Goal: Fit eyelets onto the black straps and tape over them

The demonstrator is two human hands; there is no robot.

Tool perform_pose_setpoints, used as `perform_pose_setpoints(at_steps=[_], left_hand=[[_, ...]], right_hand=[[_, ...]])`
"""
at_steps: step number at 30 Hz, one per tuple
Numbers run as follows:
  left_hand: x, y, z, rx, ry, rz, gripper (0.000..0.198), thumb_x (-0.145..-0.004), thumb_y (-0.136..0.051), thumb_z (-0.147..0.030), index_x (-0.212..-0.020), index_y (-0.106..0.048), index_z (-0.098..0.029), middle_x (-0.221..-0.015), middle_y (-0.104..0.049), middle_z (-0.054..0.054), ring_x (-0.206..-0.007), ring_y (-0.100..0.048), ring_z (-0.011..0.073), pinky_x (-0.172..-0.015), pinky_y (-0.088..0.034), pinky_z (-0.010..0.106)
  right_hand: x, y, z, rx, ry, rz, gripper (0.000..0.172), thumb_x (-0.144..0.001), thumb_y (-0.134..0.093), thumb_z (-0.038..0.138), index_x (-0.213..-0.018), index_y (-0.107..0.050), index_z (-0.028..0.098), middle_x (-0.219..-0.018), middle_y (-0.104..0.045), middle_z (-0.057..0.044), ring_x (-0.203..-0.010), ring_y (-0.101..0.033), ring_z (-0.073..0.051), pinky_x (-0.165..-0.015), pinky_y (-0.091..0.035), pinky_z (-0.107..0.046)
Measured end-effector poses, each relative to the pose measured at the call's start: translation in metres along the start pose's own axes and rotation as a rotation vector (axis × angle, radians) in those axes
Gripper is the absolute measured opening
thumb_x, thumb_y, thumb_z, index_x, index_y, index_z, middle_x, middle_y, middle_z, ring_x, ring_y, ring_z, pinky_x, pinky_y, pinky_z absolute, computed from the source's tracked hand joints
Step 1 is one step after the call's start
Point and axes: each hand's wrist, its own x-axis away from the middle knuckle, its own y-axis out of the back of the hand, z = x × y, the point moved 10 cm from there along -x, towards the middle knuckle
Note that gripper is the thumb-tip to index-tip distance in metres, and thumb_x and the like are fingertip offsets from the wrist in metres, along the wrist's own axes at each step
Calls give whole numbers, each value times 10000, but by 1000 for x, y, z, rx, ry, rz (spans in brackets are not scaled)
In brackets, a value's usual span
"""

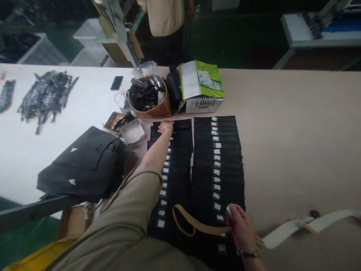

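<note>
Two columns of overlapping black fabric pieces, a left column and a right column, lie on the table, with small white labels in a line down each. My left hand reaches to the far end of the left column, fingers curled down against the fabric; what is under the fingertips is hidden. Near the close end of the right column, my right hand is closed on a long label tape. Its tan end curls over the fabric, and its white length trails rightward.
Beyond the columns stand a green-and-white box and a carton of dark parts. Small open boxes, a stack of dark fabric, a phone and a pile of black strips lie leftward. Another person stands across the table.
</note>
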Motion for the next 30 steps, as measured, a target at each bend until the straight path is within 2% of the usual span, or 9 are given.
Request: perform_pose_setpoints(at_steps=[3, 5, 8, 11, 14, 17, 20, 24, 30], left_hand=[[-6, 3, 23, -61, 152, -74, 406, -885, -618, -436, -1159, -570, -141, -1170, -669, 196, -1135, -598, 329, -960, -390, 506], [-5, 6, 23, -90, 95, -96, 422, -898, -578, -486, -1187, -550, -180, -1188, -662, 166, -1157, -591, 312, -973, -405, 459], [3, -9, -7, -203, -320, -20, 449, -957, -416, -505, -1286, -543, -227, -1353, -585, 123, -1312, -482, 272, -1088, -347, 410], [14, -46, -21, -385, -639, 135, 685, -944, -387, -524, -1519, -319, -159, -1596, -305, 118, -1499, -189, 256, -1226, -97, 414], [3, -65, -9, -443, -614, 256, 765, -950, -327, -538, -1573, -167, -125, -1652, -131, 95, -1531, -29, 228, -1235, 32, 417], [1, -61, 2, -385, -539, 358, 723, -978, -250, -509, -1581, -111, -135, -1659, -88, 80, -1531, -23, 191, -1236, -21, 381], [33, -47, 9, -388, -598, 290, 742, -978, -273, -500, -1577, -103, -97, -1654, -89, 112, -1532, -21, 207, -1235, -15, 402], [81, -47, 32, -462, -657, 191, 772, -953, -349, -503, -1572, -147, -89, -1648, -111, 141, -1532, -11, 242, -1230, 30, 441], [96, -40, 52, -440, -537, 353, 713, -972, -296, -471, -1579, -126, -138, -1657, -85, 100, -1532, -20, 221, -1232, -46, 445]], right_hand=[[-1, -4, -5, -4, -25, 5, 438, -495, -860, 514, -696, -643, 191, -567, -543, 46, -500, -476, -84, -425, -406, -177], [-1, -11, -8, -1, -49, 29, 451, -478, -868, 520, -690, -644, 191, -579, -557, 41, -513, -489, -88, -435, -418, -181], [-1, -18, -11, 29, -61, 54, 463, -482, -865, 541, -702, -652, 194, -604, -582, 30, -531, -511, -99, -447, -433, -190], [1, -21, -15, 74, -40, 67, 451, -517, -853, 551, -704, -654, 192, -607, -581, 24, -529, -507, -103, -449, -430, -198], [7, -26, -16, 83, 4, 108, 423, -584, -827, 554, -699, -649, 188, -594, -561, 23, -528, -493, -103, -455, -422, -202], [15, -27, -14, 74, 33, 138, 405, -614, -818, 546, -715, -652, 191, -603, -566, 21, -539, -494, -103, -461, -422, -196], [22, -20, -7, 52, 48, 119, 395, -611, -824, 538, -717, -655, 197, -613, -570, 20, -541, -498, -104, -465, -436, -195], [35, -4, 5, -15, 54, 5, 425, -521, -866, 523, -702, -660, 198, -642, -591, 14, -556, -533, -110, -464, -466, -199], [61, 1, 29, -42, 152, 5, 422, -537, -863, 514, -683, -644, 185, -624, -587, 18, -535, -522, -85, -458, -463, -171]])
